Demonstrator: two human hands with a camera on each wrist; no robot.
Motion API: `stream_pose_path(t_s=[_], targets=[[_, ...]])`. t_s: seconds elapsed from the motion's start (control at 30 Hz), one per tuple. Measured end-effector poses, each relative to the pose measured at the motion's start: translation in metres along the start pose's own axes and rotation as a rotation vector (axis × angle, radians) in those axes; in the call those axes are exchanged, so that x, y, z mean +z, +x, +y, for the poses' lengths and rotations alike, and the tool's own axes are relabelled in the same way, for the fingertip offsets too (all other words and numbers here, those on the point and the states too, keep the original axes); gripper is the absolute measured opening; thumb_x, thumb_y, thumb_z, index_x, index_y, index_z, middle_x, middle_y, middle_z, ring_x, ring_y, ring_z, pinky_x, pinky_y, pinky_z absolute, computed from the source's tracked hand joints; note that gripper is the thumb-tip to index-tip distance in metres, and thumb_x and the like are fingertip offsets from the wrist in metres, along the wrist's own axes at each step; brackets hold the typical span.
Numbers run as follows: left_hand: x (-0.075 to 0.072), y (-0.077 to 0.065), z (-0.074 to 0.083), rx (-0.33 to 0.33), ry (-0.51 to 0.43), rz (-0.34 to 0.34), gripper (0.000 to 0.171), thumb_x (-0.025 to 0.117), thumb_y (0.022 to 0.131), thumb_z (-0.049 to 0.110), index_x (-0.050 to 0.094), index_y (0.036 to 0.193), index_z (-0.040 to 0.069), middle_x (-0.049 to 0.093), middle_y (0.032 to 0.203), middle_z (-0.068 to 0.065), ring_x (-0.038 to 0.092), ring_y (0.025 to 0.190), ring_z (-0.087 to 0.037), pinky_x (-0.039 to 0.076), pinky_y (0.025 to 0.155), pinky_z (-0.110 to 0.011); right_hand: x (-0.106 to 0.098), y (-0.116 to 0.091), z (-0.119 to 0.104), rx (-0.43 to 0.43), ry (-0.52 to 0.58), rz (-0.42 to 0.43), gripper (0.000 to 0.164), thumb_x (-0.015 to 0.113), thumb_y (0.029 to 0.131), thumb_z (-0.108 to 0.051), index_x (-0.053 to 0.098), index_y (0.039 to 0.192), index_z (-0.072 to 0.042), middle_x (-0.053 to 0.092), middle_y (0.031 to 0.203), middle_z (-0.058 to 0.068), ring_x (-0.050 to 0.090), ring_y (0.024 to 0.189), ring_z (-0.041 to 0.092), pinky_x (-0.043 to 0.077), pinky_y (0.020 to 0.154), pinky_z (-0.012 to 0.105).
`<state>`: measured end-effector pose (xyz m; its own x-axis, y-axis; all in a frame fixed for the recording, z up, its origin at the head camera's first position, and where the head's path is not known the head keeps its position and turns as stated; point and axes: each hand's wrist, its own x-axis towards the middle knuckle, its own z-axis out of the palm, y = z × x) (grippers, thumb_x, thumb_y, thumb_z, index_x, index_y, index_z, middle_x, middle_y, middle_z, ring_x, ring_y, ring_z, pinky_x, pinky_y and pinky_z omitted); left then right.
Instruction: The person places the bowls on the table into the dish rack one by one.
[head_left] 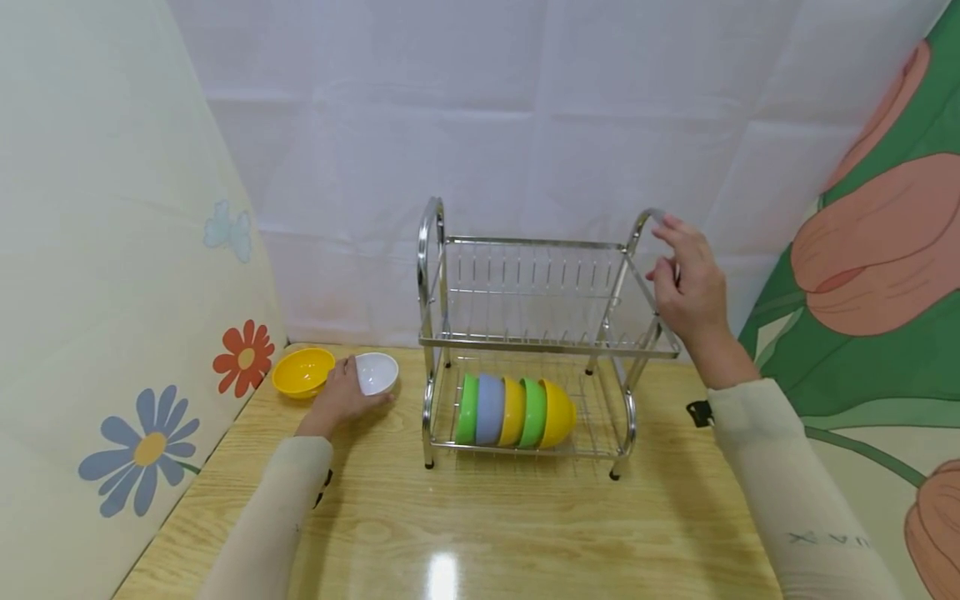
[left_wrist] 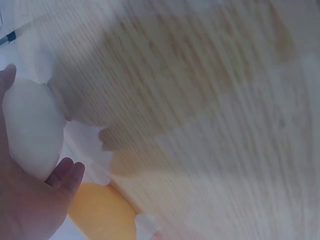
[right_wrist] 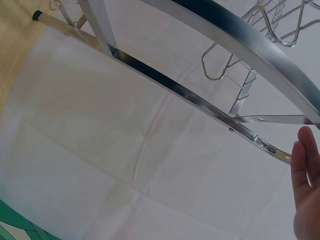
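My left hand (head_left: pixel 345 398) grips a small white bowl (head_left: pixel 377 373) on the left of the table, thumb on one side of the rim and fingers on the other. In the left wrist view, the white bowl (left_wrist: pixel 34 127) shows from its outside. Just left of that hand sits a yellow bowl (head_left: pixel 302 373). My right hand (head_left: pixel 690 283) is raised at the top right of a two-tier metal dish rack (head_left: pixel 525 343), its fingertips right at the curved end rail. In the right wrist view the fingers (right_wrist: pixel 298 172) look fairly straight beside the rail (right_wrist: pixel 250 42).
Several bowls, green, blue and yellow, stand on edge in a row on the rack's lower tier, with a yellow bowl (head_left: pixel 558 414) at the right end. The upper tier (head_left: pixel 532 292) has wire slots. Behind the wooden table (head_left: pixel 480 533) hangs a white cloth (head_left: pixel 487 125).
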<state>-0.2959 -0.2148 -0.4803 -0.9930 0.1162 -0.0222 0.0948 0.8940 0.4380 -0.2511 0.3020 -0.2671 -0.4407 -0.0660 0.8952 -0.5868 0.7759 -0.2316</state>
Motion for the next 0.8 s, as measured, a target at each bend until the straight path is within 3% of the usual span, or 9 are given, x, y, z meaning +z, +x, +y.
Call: stream_pose_path(t_s=[0.8], targets=[[-0.0098,-0.0071,0.0015,-0.005,-0.012,0.004,0.121,0.072,0.084,0.06,0.008,0.155,-0.014,0.015,0.157,-0.037,0.028,0.138,-0.053,0.039,0.108,-0.067,0.0013,0.0004,-0.0021,-0.013,-0.024,0.01,0.044,0.044,0.094,0.0,0.061,0.134,-0.004,0.056,0.146,0.008,0.042,0.082,-0.031,0.031,0.051,0.01]])
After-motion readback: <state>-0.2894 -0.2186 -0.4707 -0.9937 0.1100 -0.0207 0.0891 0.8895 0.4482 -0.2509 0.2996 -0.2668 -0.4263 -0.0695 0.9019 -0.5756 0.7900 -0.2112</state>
